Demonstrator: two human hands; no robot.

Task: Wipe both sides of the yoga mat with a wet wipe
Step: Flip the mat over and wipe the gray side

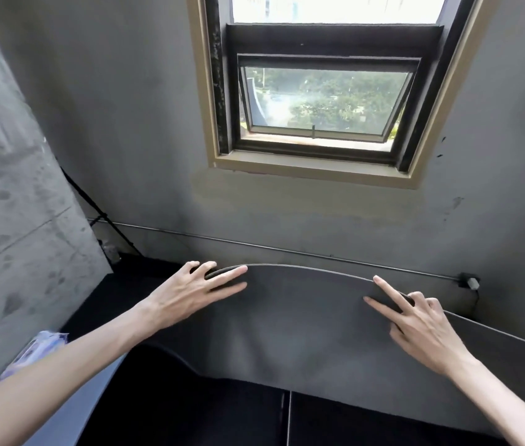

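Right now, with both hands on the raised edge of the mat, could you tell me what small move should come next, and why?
Probably carry the raised edge on over so the mat flips. The left hand and right hand pinch that edge off the floor, neither holds a wipe, and the wipe pack lies by the left forearm, so turning seems to come before wiping.

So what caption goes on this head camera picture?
Both hands, left hand and right hand, lift the grey yoga mat's edge below a window.

Bare grey-walled room (132,117) with hinged window (325,101), dark floor (190,420).
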